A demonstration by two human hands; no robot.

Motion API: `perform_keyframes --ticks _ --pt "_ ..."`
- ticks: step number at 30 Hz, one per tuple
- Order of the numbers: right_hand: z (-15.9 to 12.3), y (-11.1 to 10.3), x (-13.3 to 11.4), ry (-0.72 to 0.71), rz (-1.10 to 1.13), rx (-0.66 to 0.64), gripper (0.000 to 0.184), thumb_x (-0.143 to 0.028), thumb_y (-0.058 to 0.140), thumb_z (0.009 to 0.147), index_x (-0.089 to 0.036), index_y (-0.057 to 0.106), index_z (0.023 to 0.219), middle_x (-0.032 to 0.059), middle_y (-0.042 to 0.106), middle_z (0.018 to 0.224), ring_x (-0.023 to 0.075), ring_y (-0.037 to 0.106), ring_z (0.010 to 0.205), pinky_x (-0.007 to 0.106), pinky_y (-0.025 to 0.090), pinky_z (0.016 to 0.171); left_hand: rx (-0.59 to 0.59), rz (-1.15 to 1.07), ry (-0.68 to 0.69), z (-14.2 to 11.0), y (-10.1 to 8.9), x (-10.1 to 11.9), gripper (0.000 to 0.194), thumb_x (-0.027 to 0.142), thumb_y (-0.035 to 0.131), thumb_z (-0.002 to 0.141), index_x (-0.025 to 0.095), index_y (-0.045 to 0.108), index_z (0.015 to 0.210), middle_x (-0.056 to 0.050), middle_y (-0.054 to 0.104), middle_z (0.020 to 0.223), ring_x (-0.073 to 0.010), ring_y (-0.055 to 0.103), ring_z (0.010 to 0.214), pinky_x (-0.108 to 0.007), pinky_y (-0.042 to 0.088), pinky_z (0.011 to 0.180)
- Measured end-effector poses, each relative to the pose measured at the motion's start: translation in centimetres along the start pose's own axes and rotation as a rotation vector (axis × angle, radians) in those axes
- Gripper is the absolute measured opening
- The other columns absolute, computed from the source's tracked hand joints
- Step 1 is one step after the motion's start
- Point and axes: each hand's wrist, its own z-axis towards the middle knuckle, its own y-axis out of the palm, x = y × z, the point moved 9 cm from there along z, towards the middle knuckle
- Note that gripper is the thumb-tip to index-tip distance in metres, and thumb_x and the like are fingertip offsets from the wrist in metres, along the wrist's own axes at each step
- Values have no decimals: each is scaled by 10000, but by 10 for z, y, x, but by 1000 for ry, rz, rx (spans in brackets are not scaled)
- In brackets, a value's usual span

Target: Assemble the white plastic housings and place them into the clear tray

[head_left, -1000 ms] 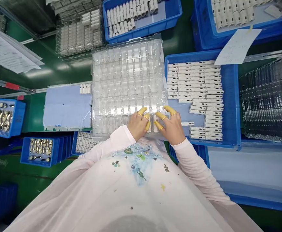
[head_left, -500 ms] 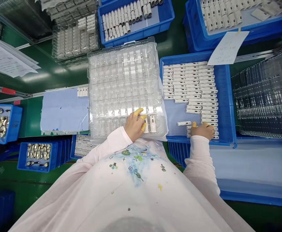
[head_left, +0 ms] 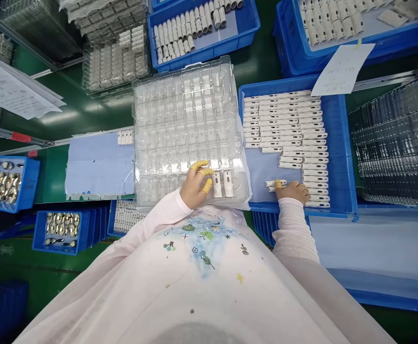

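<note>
My left hand [head_left: 195, 185] rests over the front of a clear plastic blister tray [head_left: 175, 129]. Its fingers, in yellow finger cots, are apart and hold nothing. Just right of the fingertips, a white tubular part [head_left: 216, 184] with a dark oval hole lies in a pocket, and a similar white part [head_left: 227, 184] is beside it. In the blue bin on the right, my right hand [head_left: 292, 192] is closed palm-down over white tubular parts [head_left: 271, 189]. Its thumb, also in a yellow cot, touches the left ones; the palm hides how many it grips.
The blue bin [head_left: 348, 157] holds rows of white parts on blue lining. Left of the tray lies a blue sheet [head_left: 99, 165]. Further bins of parts [head_left: 204, 50] stand behind, and stacked clear trays [head_left: 397, 138] stand at right. Bins of shiny metal parts [head_left: 62, 225] sit at left.
My left hand has drawn left off the white part, uncovering it in its pocket. My right hand has shifted slightly left, its fingers drawn in over the loose white parts.
</note>
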Motion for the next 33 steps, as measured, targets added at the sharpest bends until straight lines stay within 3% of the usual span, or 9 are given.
perform_keyframes --ticks 5,10,15,19,23,25,28,31,33 --pt "1 21 -16 0 -76 -14 450 -467 677 1036 -193 650 1391 136 620 1487 295 621 1336 550 538 1138 53 -102 -48 0 -14 -8 265 334 546 1044 230 631 1273 -147 566 1410 -229 616 1300 -390 619 952" --pt "-2 42 -40 -78 -39 -51 452 -446 705 1026 -166 654 1378 135 664 1410 270 677 1243 510 590 1072 85 -156 -123 -3 -18 -11 306 355 564 1030 234 606 1309 -141 587 1407 -171 681 1089 -362 625 916" --pt "-10 31 -74 -246 72 -52 276 -392 720 994 -155 679 1129 71 700 1122 200 665 978 403 570 922 72 -168 -146 -2 -18 -5 298 349 524 1042 219 601 1299 -159 598 1408 -161 694 1033 -366 634 912" --pt "-16 -26 -104 -398 200 61 223 -337 723 913 -219 556 825 48 616 837 189 511 736 366 444 769 47 -150 -140 3 -23 4 278 331 511 1052 212 597 1288 -151 630 1373 -153 700 1012 -358 633 908" --pt "-49 -111 -133 -571 344 208 313 -411 796 855 -251 532 800 -3 546 700 181 496 676 343 403 718 -6 -113 -34 17 -27 32 283 306 442 1089 210 578 1318 -155 657 1353 -176 709 1069 -378 634 925" --pt "-89 -152 -151 -707 430 288 340 -493 816 856 -248 582 825 -58 449 600 156 473 610 317 407 687 -26 -68 62 27 -27 54 339 294 405 1103 212 529 1408 -173 638 1419 -211 687 1241 -421 620 1036" --pt "-183 -212 -181 -1162 725 481 326 -504 812 919 -240 641 835 -87 414 553 103 375 492 281 342 544 -36 11 208 41 -26 88 454 302 382 1114 187 391 1552 -209 565 1553 -262 542 1512 -505 503 1252" --pt "-245 -231 -200 -1355 817 475 219 -378 789 972 -257 642 864 -63 548 638 99 433 513 280 356 513 -79 55 223 51 -25 107 489 317 363 1120 182 337 1589 -211 537 1599 -281 491 1574 -537 453 1304" --pt "-264 -234 -209 -1370 830 457 173 -314 781 977 -273 644 879 -51 590 682 109 468 536 291 400 527 -92 63 174 55 -29 110 470 321 348 1124 196 374 1576 -191 561 1582 -290 507 1566 -547 460 1298"
